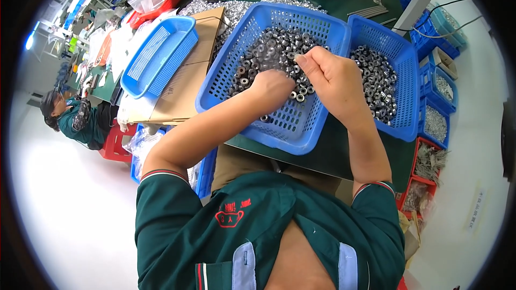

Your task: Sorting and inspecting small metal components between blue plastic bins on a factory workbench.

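A blue plastic basket (215, 80) with perforated walls stands in front of me, holding a heap of small ring-shaped metal parts (246, 70). My left hand (273, 90) is inside it, low over the parts, with its fingers curled inward and their tips hidden. Above the basket's right side is my right hand (334, 78), thumb and forefinger pinched together; whatever lies between them is too small to make out. A hazy, see-through patch, perhaps clear plastic, covers some parts beyond my left hand. To the right, a second blue basket (407, 86) holds similar metal parts (379, 83).
An empty blue basket (161, 53) lies on cardboard (185, 88) at the left. Loose shiny parts (231, 8) spread across the green table (344, 0) behind. Blue and red bins (435, 123) line the right side. Another person (80, 115) sits far left.
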